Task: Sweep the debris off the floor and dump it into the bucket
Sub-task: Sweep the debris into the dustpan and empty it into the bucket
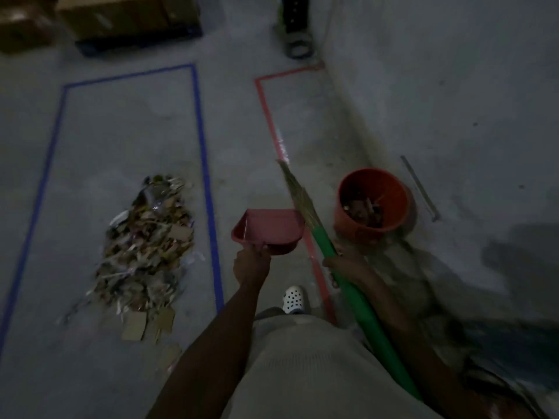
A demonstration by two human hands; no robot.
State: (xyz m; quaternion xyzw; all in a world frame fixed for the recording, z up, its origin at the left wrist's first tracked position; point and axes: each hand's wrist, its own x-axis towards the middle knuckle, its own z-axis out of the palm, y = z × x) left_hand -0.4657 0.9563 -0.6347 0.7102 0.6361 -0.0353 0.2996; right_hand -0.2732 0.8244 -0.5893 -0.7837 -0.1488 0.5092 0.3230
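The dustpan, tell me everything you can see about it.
The dustpan is a pinkish-red scoop, plastic by its look, with a flat bed and raised walls at the back and sides. It looks empty, though the picture is dim. The left hand holds it by its near edge, roughly level, in the air above the floor. It hangs between the debris pile and the bucket. The broom crosses its right corner in view; whether they touch I cannot tell.

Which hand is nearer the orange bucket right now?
Right. The right hand, gripping the green broom handle, is close beside the orange bucket; the left hand, holding the pink dustpan, is farther left.
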